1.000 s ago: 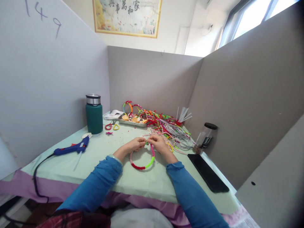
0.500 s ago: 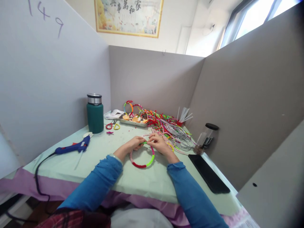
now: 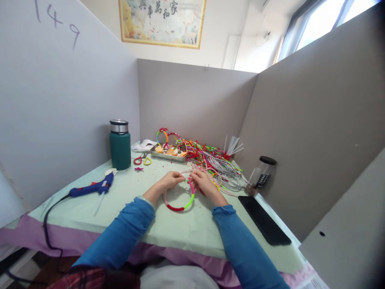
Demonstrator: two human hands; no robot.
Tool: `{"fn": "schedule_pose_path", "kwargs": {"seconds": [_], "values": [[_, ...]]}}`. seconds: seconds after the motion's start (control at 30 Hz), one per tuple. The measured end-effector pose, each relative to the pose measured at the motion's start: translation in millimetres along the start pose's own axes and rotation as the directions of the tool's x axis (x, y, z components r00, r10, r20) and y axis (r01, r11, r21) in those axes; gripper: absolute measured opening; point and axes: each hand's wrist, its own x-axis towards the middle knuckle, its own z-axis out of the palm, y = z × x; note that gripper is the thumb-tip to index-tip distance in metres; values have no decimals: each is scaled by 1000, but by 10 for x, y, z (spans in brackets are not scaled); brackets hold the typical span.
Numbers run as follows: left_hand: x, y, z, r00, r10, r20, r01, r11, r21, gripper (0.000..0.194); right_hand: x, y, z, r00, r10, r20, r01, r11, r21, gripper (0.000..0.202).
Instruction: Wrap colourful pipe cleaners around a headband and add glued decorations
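A ring wrapped in fuzzy pipe cleaners [image 3: 175, 208], banded red, bright green, magenta and pale pink, stands near the middle of the table with its lower edge toward me. With fingers pinched, my left hand [image 3: 171, 180] grips the top of this ring, where a bit of green shows. On the upper right, by the magenta band, my right hand [image 3: 204, 182] is closed on the ring too. The fingertips of both hands almost meet, and they cover part of the ring's top. Just beyond my hands lie loose pale pink pipe cleaners.
Behind is a heap of coloured pipe cleaners [image 3: 207, 150], with a metal tray [image 3: 168, 155] of small pieces beside it. Scissors [image 3: 138, 161], a green bottle [image 3: 120, 148] and a corded blue glue gun [image 3: 93, 188] are on the left. A black phone [image 3: 264, 220] and clear jar [image 3: 262, 172] stand right.
My right hand's fingers have shifted slightly and curled around the magenta side. The top of the ring has opened a little between my fingertips; the ring has tilted slightly.
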Motion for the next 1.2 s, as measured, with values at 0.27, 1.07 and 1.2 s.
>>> {"fn": "schedule_pose_path", "kwargs": {"seconds": [0.27,1.07,1.2], "values": [[51,-49,-25,987,153,-40,-145,977,156,43,-4,60,-57,966,111,232,-140,984,111,17],[-69,62,7,981,85,174,-68,992,-104,40,21,124,-24,994,57,88,-68,989,128,18],[-76,40,-10,960,90,265,-53,988,-143,41,34,142,-52,993,41,111,-55,991,119,21]]}}
